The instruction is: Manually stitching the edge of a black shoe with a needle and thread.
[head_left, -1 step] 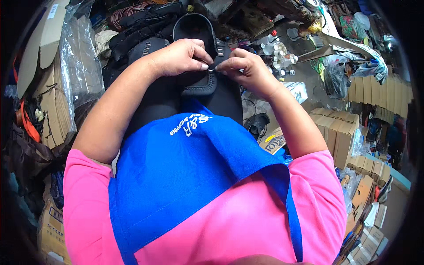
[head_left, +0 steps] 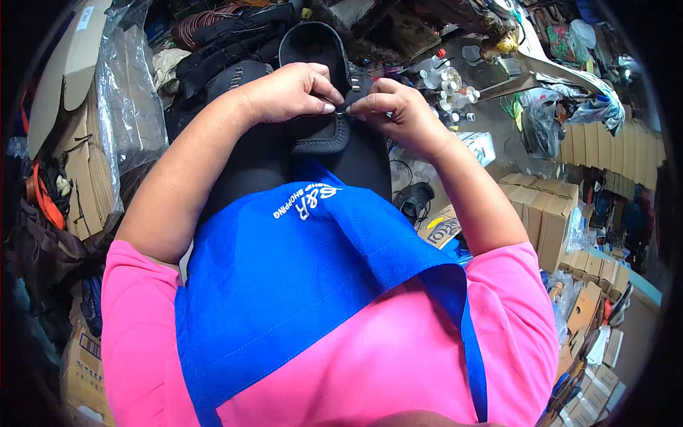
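A black leather piece point(head_left: 320, 139) with a wide open collar and a stitched edge, possibly a shoe, rests on my lap. My left hand point(head_left: 295, 92) reaches over its middle, thumb and bent fingers closed at the stitched edge. From the other side my right hand point(head_left: 398, 114) pinches close to the same spot. The fingertips of both hands nearly meet there. Whatever is between them, perhaps a thin thread, is too small to make out. Light-coloured stitches show on the black material just beyond my right fingertips.
Beyond my right hand stand several clear bottles point(head_left: 448, 85). A dark laced shoe point(head_left: 415, 199) lies below my right forearm. Cardboard boxes point(head_left: 544, 213) are stacked at the right. To the left lean cardboard sheets point(head_left: 89, 164) and clear plastic wrap point(head_left: 131, 92).
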`<state>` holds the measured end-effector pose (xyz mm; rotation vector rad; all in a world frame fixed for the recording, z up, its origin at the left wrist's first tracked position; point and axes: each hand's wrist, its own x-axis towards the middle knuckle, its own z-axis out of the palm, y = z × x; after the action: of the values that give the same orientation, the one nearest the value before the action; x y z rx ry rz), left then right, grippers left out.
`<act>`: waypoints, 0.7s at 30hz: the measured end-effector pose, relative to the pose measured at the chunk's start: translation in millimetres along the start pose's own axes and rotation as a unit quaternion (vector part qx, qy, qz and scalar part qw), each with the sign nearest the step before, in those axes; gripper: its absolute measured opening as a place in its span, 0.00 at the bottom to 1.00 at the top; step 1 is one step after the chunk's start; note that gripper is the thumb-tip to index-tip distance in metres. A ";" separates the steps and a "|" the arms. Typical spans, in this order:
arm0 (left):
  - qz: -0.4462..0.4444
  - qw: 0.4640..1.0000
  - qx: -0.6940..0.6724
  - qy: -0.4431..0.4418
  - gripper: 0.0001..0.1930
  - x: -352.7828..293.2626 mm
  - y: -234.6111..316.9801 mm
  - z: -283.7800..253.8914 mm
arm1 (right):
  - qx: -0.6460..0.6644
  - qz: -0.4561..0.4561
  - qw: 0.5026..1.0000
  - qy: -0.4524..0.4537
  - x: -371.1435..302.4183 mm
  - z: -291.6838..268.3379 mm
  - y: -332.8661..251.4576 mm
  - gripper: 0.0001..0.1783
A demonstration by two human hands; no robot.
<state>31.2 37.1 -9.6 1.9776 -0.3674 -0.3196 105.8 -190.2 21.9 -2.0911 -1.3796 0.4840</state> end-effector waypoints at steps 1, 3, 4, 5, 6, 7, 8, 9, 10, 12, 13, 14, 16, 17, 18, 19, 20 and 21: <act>0.006 1.000 0.016 -0.020 0.13 0.3 0.5 -1.6 | 0.000 0.001 1.000 0.000 0.6 -1.7 -1.8 0.12; 0.000 0.999 0.024 -0.030 0.13 0.6 3.9 -3.3 | -0.033 -0.007 0.999 -0.024 1.8 -5.1 -5.2 0.13; -0.005 0.999 0.033 -0.039 0.14 0.9 4.7 -3.3 | -0.033 -0.005 0.999 -0.024 2.8 -6.7 -6.7 0.13; -0.004 0.999 0.033 -0.039 0.14 1.7 4.3 -3.1 | -0.071 -0.025 0.996 -0.037 4.3 -8.2 -8.5 0.11; -0.003 0.997 0.055 -0.045 0.15 2.1 2.8 -2.9 | -0.108 -0.046 0.992 -0.050 6.8 -9.3 -11.1 0.09; -0.001 0.996 0.077 -0.051 0.16 2.2 1.8 -2.7 | -0.108 -0.045 0.992 -0.050 9.3 -11.6 -16.2 0.09; -0.001 0.996 0.076 -0.052 0.16 1.0 1.9 -2.8 | -0.201 -0.071 0.974 -0.072 12.0 -14.2 -24.4 0.07; 0.014 0.994 0.101 -0.045 0.16 -0.6 3.2 -2.6 | -0.293 -0.093 0.947 -0.092 13.1 -15.2 -32.3 0.06; 0.030 0.991 0.126 -0.038 0.16 -1.2 3.9 -2.1 | -0.313 -0.098 0.939 -0.104 15.2 -12.5 -38.2 0.07; 0.043 0.987 0.151 -0.015 0.15 -0.6 3.8 -1.0 | -0.336 -0.099 0.930 -0.110 23.3 -5.9 -45.6 0.07; 0.054 0.983 0.178 0.011 0.15 -0.6 3.6 -0.5 | -0.357 -0.103 0.921 -0.116 26.5 -4.2 -48.7 0.07; 0.042 0.984 0.168 0.035 0.11 2.6 -0.3 4.0 | -0.360 -0.096 0.920 -0.121 27.9 -4.3 -51.8 0.07; 0.023 0.988 0.146 0.038 0.12 6.4 -0.5 3.1 | -0.335 -0.067 0.934 -0.100 23.7 1.4 -45.7 0.07; 0.003 0.991 0.125 0.039 0.12 7.3 -0.8 2.6 | -0.308 -0.036 0.948 -0.079 22.0 3.0 -43.3 0.07; 0.002 0.991 0.124 0.039 0.12 6.7 -1.8 1.6 | -0.307 -0.036 0.948 -0.080 20.7 1.1 -41.0 0.07; 0.005 0.992 0.118 0.041 0.12 5.9 -2.3 0.2 | -0.265 -0.035 0.961 -0.073 18.2 -2.8 -37.1 0.07; 0.008 0.993 0.111 0.043 0.12 5.2 -2.9 -1.0 | -0.221 -0.033 0.972 -0.066 17.2 -4.0 -34.8 0.07; 0.007 0.993 0.110 0.041 0.12 5.2 -2.9 -0.7 | -0.220 -0.031 0.973 -0.067 17.4 -3.7 -36.5 0.07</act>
<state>36.5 36.8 -12.2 2.1952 -0.3775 -0.1951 89.1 -164.5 48.6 -2.3869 -1.7535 0.3168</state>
